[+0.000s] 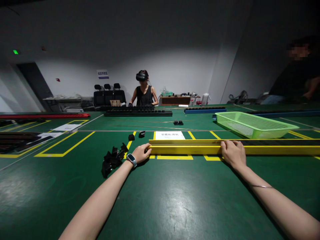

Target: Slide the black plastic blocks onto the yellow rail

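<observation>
A long yellow rail (185, 149) lies across the green table (160, 200) and runs out of view at the right. My left hand (141, 152) is closed at the rail's left end, around something dark that its fingers mostly hide. Farther right, my right hand (233, 154) grips the rail from above, fingers bent over its near edge. Just left of my left hand lies a heap of small black parts (113, 159). Two more black pieces (142, 134) sit behind it. A white printed sheet (170, 135) rests behind the rail.
A light green basket (255, 125) stands behind the rail at right. Black rails (137, 113) and blue rails (205, 110) lie farther back, red rails (45, 116) at left. One person (143, 93) is across the table, another (295, 76) at far right.
</observation>
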`<state>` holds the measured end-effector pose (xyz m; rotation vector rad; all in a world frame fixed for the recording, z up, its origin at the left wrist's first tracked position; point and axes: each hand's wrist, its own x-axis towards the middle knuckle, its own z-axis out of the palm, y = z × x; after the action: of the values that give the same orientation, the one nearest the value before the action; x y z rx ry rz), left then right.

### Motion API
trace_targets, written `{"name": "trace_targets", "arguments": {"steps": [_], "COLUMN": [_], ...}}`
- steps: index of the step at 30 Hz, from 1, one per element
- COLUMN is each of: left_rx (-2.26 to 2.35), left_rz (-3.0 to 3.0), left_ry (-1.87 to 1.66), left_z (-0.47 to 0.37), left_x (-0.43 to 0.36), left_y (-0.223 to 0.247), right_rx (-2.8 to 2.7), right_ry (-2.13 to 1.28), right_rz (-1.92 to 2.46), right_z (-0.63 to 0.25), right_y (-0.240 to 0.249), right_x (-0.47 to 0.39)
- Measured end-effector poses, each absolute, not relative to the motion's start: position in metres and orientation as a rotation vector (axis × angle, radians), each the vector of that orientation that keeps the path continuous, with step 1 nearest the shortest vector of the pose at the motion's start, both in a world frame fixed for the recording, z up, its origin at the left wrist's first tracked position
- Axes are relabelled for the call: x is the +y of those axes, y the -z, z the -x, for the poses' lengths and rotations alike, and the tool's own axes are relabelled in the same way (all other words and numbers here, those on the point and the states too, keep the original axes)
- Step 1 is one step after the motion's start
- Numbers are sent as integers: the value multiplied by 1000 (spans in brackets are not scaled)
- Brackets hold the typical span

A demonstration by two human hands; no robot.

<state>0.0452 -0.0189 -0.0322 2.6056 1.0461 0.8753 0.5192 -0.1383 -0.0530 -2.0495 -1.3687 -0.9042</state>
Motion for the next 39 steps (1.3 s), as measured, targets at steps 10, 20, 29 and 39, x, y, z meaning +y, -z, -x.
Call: {"name": "trace_targets", "arguments": {"steps": [10,20,29,39], "left_rx": [1051,1057,997,999], "left_rz": [-2603,-2635,-2777,-2897], "left_ry": [-882,-865,-995,-1098], "left_z": [-45,-46,-47,-48], "left_x": [-17,-18,-18,-22], "left_y": [34,33,31,26], "right_rx": [-1931,-1984,-1976,-1974], "right_ry": [814,543,518,516], "right_rz": [1765,1629,1634,1638], "right_z": [-546,-568,-565,-543], "right_y": [45,59,57,53], "right_x": [-151,-139,-140,-143]}}
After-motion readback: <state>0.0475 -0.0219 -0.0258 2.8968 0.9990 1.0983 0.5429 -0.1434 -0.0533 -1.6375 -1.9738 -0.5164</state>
